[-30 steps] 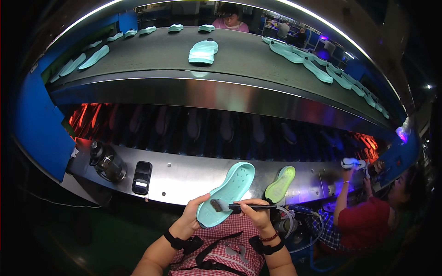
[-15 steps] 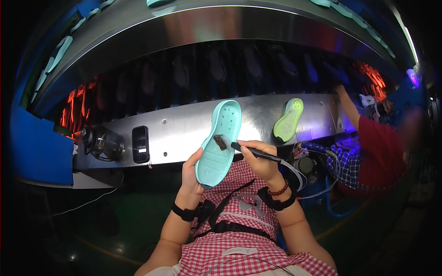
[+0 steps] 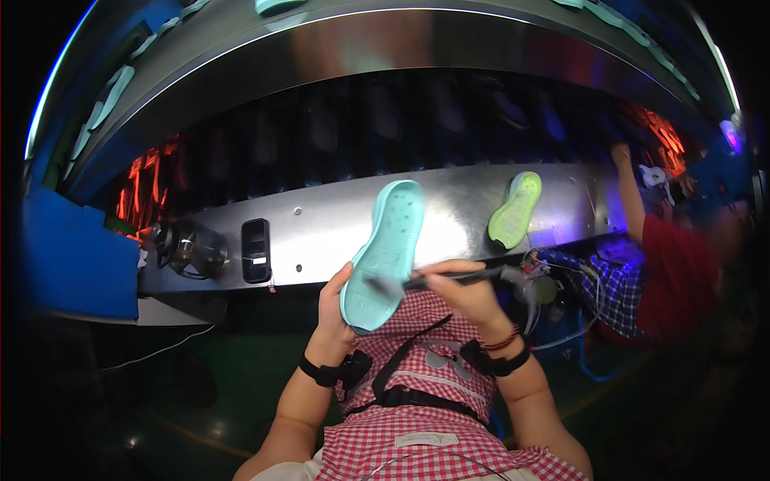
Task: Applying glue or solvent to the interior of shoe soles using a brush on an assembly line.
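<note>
Beneath the turquoise sole (image 3: 383,255) most of my left hand's (image 3: 333,311) fingers are hidden, and over the sole's near end the brush (image 3: 416,283) in my right hand (image 3: 469,301) is so blurred that I can't tell whether its bristles touch the surface. Beyond the sole, I find the shapes in the dark opening (image 3: 321,116) too dim to make out, and farther up a turquoise piece (image 3: 277,6) is cut off by the top edge. Well to the sole's right, a co-worker's red top (image 3: 680,264) is smeared, and nearer me than the sole, my arms (image 3: 290,417) run out past the lower edge.
</note>
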The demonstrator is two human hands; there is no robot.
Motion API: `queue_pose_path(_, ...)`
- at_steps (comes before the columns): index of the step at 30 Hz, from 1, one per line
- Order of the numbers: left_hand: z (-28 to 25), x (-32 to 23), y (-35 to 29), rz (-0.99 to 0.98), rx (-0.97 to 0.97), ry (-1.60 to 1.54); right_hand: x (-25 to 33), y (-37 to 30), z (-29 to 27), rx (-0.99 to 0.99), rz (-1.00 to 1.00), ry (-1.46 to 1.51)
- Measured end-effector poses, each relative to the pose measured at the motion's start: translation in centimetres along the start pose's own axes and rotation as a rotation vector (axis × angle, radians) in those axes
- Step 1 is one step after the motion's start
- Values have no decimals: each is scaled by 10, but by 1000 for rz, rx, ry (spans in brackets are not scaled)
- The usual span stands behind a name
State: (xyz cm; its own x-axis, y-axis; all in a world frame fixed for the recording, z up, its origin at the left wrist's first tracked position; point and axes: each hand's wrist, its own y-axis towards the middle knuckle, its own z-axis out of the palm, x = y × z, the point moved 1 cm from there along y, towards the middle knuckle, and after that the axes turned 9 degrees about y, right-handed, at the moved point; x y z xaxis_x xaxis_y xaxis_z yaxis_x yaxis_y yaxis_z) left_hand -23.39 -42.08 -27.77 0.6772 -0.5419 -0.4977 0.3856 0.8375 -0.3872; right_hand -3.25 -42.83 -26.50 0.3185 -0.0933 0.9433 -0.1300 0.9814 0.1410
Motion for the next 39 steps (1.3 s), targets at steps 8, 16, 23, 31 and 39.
queue_pose_path(8, 15, -51, -28, 202, 304, 182, 12, -23, -56, -32, -80, 895)
queue_pose_path(16, 70, -251, -28, 708, 552, 274, -15, -35, -73, -264, 82, 1009)
queue_pose_path(23, 85, -360, 75, 1024, -326, 411, -12, -17, -46, -317, 63, 874)
queue_pose_path(31, 144, -322, 147, 1306, -610, 2022, -18, -34, -60, -405, 101, 849)
queue_pose_path(39, 94, -291, 81, 1629, -492, 853, -19, -48, -68, -488, 62, 786)
